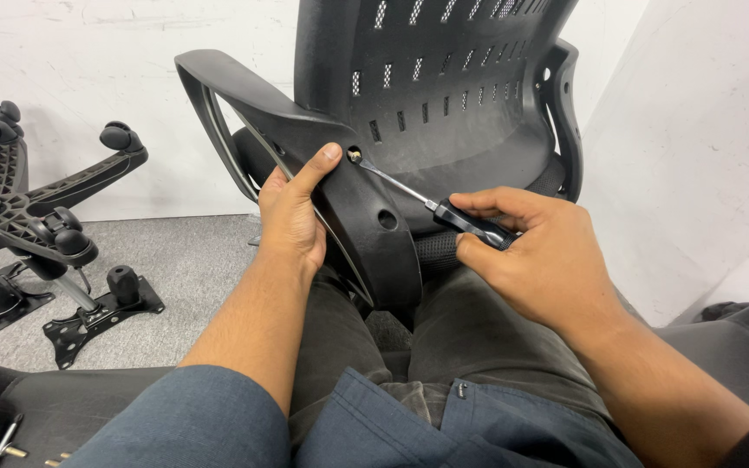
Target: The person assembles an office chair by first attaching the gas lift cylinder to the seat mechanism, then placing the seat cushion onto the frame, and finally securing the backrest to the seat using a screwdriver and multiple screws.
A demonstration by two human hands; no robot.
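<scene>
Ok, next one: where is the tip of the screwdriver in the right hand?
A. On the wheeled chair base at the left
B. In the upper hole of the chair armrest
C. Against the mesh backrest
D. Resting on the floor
B: the right hand holds the screwdriver with its tip in the upper hole of the armrest, which the left hand steadies, thumb beside the hole.

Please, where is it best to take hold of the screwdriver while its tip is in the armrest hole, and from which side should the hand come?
Probably grip the screwdriver by its thick black handle, coming from the right, as the right hand does. The thin metal shaft slants up-left to the upper hole in the armrest, which the left hand steadies, so the handle end stays free.
</scene>
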